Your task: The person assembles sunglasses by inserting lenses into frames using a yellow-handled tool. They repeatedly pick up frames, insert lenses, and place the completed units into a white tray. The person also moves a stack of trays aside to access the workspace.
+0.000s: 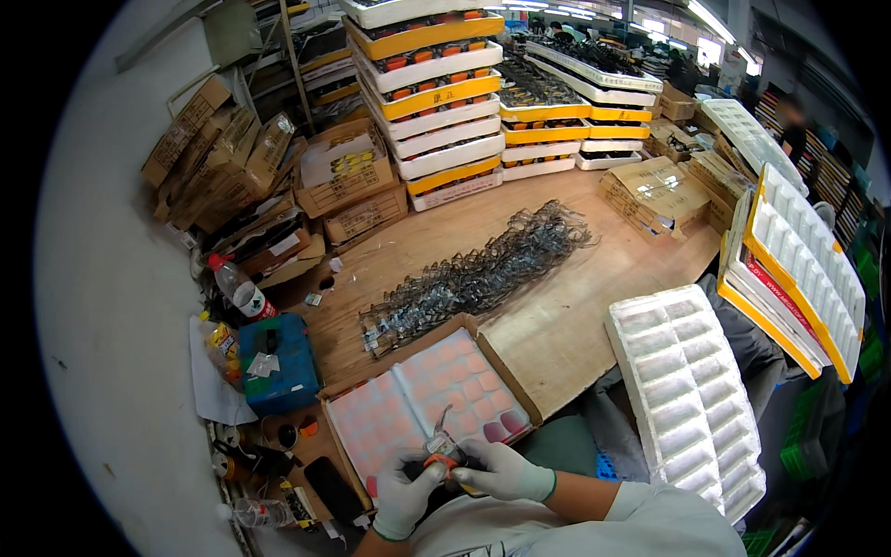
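Observation:
Both my hands wear white gloves and meet low in the view, over the near edge of a cardboard box. Pinched between them is a pair of glasses (444, 449), with orange showing at the fingers and a thin temple arm pointing up. My left hand (406, 494) grips its left side, and my right hand (506, 472) its right side; fingertips partly hide it. Rows of pink lenses (432, 382) fill the cardboard box (509, 369) under a translucent covering. Two darker purple-pink lenses (504, 426) lie at its right corner. Beyond, a long row of eyeglass frames (473, 277) covers the wooden table.
White foam trays with compartments (687, 399) stand on the right. Tall stacks of white and yellow trays (432, 121) rise behind. Cartons (348, 167) crowd the back left. A bottle (243, 290), a blue box (278, 367) and a phone (334, 492) are at the left.

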`<move>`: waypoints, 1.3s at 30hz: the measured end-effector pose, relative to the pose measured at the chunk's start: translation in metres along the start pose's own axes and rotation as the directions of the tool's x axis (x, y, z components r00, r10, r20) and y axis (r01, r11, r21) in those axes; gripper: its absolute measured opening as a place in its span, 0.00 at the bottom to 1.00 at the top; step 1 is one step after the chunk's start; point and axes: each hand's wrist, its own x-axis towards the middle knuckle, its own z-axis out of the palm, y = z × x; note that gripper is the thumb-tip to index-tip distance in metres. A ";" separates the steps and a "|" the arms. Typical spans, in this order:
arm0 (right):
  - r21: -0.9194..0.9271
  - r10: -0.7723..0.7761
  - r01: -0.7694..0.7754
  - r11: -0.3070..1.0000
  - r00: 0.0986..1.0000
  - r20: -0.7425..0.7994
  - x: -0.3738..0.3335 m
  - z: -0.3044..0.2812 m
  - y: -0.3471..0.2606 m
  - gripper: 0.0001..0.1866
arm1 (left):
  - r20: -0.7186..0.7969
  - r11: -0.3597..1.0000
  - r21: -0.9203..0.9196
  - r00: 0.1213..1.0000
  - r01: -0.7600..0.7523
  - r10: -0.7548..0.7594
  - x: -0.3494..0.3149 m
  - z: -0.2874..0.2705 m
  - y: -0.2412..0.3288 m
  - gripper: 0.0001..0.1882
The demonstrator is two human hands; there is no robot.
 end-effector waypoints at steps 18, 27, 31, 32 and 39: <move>-0.161 -0.031 0.015 0.987 0.995 -0.098 -0.027 0.001 -0.009 0.12 | 0.172 0.993 -0.004 0.978 0.120 -0.118 -0.002 -0.002 -0.020 0.11; -0.187 -0.145 0.147 0.971 0.989 0.029 -0.010 -0.020 -0.014 0.11 | 0.247 0.930 0.350 0.969 -0.113 0.025 -0.001 0.004 0.022 0.12; -0.335 -0.178 0.161 0.928 0.984 -0.019 -0.005 -0.017 -0.002 0.12 | 0.187 0.848 0.501 0.979 -0.170 0.086 0.002 0.002 0.001 0.12; -0.352 -0.168 0.147 0.924 0.985 -0.029 -0.004 -0.016 -0.004 0.12 | 0.148 0.861 0.497 0.988 -0.107 0.037 0.001 0.002 -0.003 0.12; -0.239 -0.071 0.090 0.967 0.993 0.091 0.007 -0.041 -0.001 0.12 | 0.486 0.719 0.517 0.851 -0.465 0.201 0.059 -0.010 0.011 0.12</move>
